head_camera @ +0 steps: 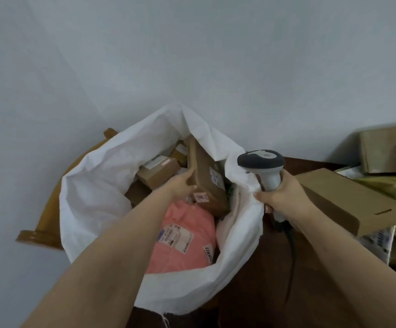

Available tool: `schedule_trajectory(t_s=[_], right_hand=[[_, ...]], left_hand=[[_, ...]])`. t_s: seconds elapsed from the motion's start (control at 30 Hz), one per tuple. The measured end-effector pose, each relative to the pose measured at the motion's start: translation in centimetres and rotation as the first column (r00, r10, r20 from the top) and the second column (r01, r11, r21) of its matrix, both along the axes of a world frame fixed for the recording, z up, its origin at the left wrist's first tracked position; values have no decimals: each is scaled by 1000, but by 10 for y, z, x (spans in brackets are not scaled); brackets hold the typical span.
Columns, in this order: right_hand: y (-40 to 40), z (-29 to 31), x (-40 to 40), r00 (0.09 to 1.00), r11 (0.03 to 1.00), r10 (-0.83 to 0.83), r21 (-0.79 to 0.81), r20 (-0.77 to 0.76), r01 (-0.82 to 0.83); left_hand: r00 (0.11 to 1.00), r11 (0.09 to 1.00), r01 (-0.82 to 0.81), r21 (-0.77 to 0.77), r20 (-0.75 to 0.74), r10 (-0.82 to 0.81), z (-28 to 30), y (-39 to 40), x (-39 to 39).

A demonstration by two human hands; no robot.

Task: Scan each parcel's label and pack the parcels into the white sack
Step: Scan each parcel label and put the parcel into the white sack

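So the left hand is gripping the near-left edge of a brown box already inside the white sack, its long side pointing away, while the right hand clutches the scanner and the sack's rim.

1 white sack, 1 scanner, 1 pink parcel, 2 hands; cardboard boxes too stacked to count.

A dark brown tabletop is carrying a flat cardboard box and, behind it at the right edge, more parcels lying in a pile.
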State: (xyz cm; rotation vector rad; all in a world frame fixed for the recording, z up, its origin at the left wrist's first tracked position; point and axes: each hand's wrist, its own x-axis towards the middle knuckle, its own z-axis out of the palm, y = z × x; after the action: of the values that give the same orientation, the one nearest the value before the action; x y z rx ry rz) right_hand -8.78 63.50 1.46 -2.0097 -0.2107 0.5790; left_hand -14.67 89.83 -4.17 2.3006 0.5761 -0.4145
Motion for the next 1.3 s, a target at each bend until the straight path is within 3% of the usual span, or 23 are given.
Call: schedule_trajectory(t_s=[0.07, 0.13, 0.23, 0.33, 0.43, 0.5, 0.63, 0.73, 0.97, 1.17, 1.3], right_hand=[[5, 0, -1, 999, 999, -41, -15, -20, 41], [9, 1, -4, 996, 997, -81, -21, -27, 81], [14, 3, -9, 992, 992, -124, -19, -36, 123], [15, 4, -15, 985, 985, -164, -61, -46, 161], [18, 4, -21, 976, 976, -208, -76, -71, 203], [22, 5, -25, 968, 969, -237, -84, -79, 231], [38, 23, -27, 943, 943, -332, 0, -27, 332], [44, 34, -33, 923, 918, -385, 102, -15, 384], [32, 22, -56, 908, 910, -415, -32, -56, 414], [6, 38, -73, 861, 865, -501, -7, -92, 502], [-29, 59, -88, 829, 829, -498, 142, -255, 541]], left_hand=[[982, 922, -82, 379, 190, 9, 10, 22, -19], [942, 711, -297, 638, 317, 110, 12, 47, -44], [878, 463, -469, 752, 340, 337, 25, 84, -85], [776, 367, -539, 758, 278, 566, 36, 119, -109], [753, 490, -591, 641, 221, 620, 40, 144, -116], [746, 544, -650, 531, 308, 590, 48, 146, -110], [673, 557, -735, 386, 517, 529, 94, 149, -85], [600, 465, -797, 386, 600, 530, 113, 162, -90], [755, 492, -608, 623, 263, 600, 103, 179, -128], [881, 561, -471, 681, 325, 345, 126, 119, -83], [923, 730, -331, 598, 366, 118, 128, 50, -41]])
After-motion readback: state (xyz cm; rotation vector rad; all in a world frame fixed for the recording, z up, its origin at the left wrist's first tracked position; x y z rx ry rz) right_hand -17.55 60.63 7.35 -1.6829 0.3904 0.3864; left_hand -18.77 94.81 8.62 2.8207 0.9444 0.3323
